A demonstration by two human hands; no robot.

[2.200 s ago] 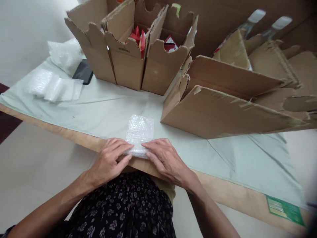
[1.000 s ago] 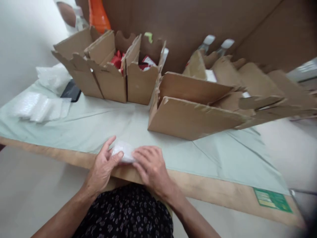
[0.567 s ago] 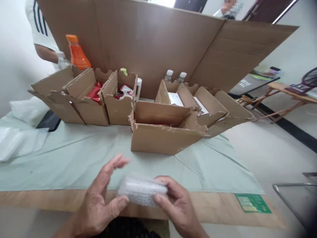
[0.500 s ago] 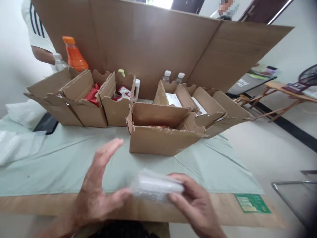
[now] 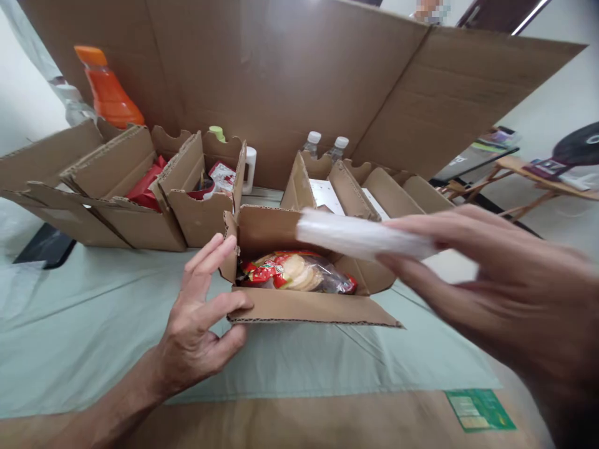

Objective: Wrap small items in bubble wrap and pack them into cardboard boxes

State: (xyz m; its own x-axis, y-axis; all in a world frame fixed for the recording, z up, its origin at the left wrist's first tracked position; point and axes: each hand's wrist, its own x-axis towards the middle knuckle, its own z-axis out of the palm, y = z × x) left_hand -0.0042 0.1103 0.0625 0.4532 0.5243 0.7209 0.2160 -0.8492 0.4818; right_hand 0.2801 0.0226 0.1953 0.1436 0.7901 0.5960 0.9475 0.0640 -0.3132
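Note:
My right hand (image 5: 496,280) is closed on a white bubble-wrapped packet (image 5: 360,237) and holds it in the air over the nearest open cardboard box (image 5: 304,308). Inside that box lies a snack bag (image 5: 294,274) with red print and pale round biscuits. My left hand (image 5: 201,318) pinches the box's front left flap between thumb and fingers, with the other fingers spread upward.
More open cardboard boxes (image 5: 140,206) stand in a row behind, holding red packets. An orange bottle (image 5: 107,90), two clear bottles (image 5: 322,146) and a tall cardboard sheet (image 5: 281,75) stand at the back. A pale green cloth (image 5: 93,337) covers the table; a green card (image 5: 480,410) lies near its edge.
I lifted the wrapped packet off the table edge and carried it right and forward over the near box. My left hand let go of it and took the box flap.

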